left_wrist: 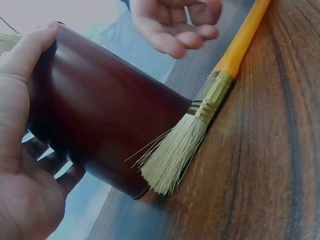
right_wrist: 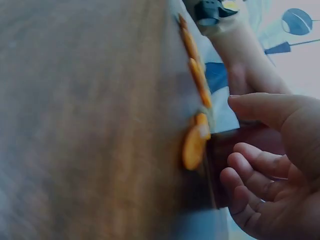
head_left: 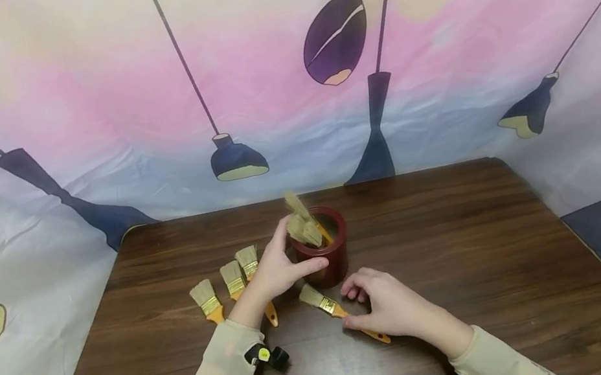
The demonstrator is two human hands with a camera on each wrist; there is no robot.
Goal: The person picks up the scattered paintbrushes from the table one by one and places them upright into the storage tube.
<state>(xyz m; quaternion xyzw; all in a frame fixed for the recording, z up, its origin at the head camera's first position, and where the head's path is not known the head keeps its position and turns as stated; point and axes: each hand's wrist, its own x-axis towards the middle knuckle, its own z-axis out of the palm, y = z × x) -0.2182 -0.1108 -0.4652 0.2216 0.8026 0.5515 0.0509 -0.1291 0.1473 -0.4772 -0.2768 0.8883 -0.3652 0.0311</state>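
A dark red cylindrical pot (head_left: 339, 260) stands on the table, several paintbrushes (head_left: 304, 229) inside it with bristles up. My left hand (head_left: 277, 268) grips the pot from its left side; in the left wrist view the thumb lies along the wall near the rim. In front of the pot lies a loose paintbrush (head_left: 328, 305) with an orange handle, bristles toward the pot. Over its handle hovers my right hand (head_left: 389, 306), fingers loosely bent and holding nothing. The right wrist view shows a gap between that thumb and the fingers (right_wrist: 250, 170).
Several more paintbrushes (head_left: 203, 294) lie left of the pot, partly hidden behind the left forearm. The wooden table (head_left: 448, 223) ends at a printed cloth backdrop (head_left: 282, 72). Each wrist carries a small black camera (head_left: 268, 355).
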